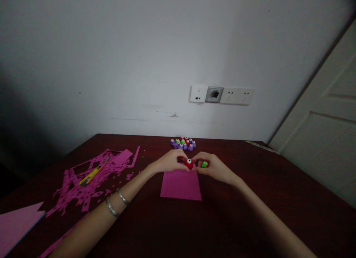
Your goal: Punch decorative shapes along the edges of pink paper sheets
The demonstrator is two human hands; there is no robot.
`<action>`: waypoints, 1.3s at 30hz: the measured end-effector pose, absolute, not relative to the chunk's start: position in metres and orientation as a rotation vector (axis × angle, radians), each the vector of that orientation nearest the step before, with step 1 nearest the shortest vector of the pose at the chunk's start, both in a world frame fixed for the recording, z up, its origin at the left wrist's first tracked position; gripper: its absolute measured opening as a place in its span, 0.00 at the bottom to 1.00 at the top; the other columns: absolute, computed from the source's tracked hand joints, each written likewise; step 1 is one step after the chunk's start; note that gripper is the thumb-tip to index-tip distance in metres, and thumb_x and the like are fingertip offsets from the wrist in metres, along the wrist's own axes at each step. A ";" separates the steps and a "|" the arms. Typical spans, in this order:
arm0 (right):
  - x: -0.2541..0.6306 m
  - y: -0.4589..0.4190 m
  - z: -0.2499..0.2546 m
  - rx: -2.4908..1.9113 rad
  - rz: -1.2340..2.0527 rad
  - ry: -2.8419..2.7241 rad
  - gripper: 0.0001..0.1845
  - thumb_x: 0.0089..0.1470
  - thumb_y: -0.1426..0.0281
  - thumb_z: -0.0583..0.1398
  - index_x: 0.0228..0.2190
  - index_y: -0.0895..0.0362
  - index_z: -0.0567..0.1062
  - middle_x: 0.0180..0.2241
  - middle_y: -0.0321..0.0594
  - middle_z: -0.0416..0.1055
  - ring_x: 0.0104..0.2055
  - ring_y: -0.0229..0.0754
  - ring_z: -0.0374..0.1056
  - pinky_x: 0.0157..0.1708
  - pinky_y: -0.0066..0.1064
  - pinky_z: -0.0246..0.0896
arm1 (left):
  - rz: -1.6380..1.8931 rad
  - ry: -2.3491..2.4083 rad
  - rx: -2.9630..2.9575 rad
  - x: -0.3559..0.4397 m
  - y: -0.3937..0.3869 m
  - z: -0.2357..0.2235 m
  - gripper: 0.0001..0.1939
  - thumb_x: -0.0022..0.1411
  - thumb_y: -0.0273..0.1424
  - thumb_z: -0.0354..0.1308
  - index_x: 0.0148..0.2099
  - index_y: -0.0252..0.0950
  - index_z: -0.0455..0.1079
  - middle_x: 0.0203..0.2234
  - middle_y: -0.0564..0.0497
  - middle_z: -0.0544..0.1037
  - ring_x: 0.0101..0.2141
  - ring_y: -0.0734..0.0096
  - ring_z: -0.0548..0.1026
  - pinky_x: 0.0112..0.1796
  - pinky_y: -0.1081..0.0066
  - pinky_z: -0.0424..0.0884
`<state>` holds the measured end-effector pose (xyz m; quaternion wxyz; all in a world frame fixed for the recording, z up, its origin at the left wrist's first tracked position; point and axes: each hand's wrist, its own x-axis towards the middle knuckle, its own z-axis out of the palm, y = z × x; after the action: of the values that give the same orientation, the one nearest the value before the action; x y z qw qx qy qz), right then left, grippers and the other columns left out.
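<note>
My left hand [170, 162] and my right hand [213, 167] meet at the far edge of a pink paper sheet [180, 185] on the dark table. Between their fingertips sits a small red punch [189, 164] with a white button; both hands pinch around it. A small green punch [204, 164] lies against my right hand's fingers. Just beyond the hands stands a cluster of purple, green and red punches [183, 143] near the wall.
Cut pink paper scraps [83, 183] with a yellow knife [93, 173] lie at the left. Another pink sheet [16, 224] sits at the near left corner. Wall sockets [222, 95] are above the dark wooden table [250, 198]; a door [325, 139] stands at the right.
</note>
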<state>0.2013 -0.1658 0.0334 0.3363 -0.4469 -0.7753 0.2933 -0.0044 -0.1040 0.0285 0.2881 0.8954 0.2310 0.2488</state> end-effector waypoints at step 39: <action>0.244 -0.137 -0.006 -1.611 1.024 -1.800 0.10 0.41 0.67 0.63 0.26 0.62 0.76 0.25 0.41 0.74 0.23 0.35 0.67 0.20 0.25 0.64 | 0.133 1.064 2.606 -0.034 -0.057 -0.017 0.23 0.41 0.44 0.65 0.36 0.34 0.67 0.29 0.50 0.65 0.36 0.63 0.63 0.32 0.72 0.58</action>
<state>0.2439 -0.1371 -0.0060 0.2559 -0.5935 -0.6633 0.3772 -0.0340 -0.0574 -0.0166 0.1611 0.9128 0.3725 0.0465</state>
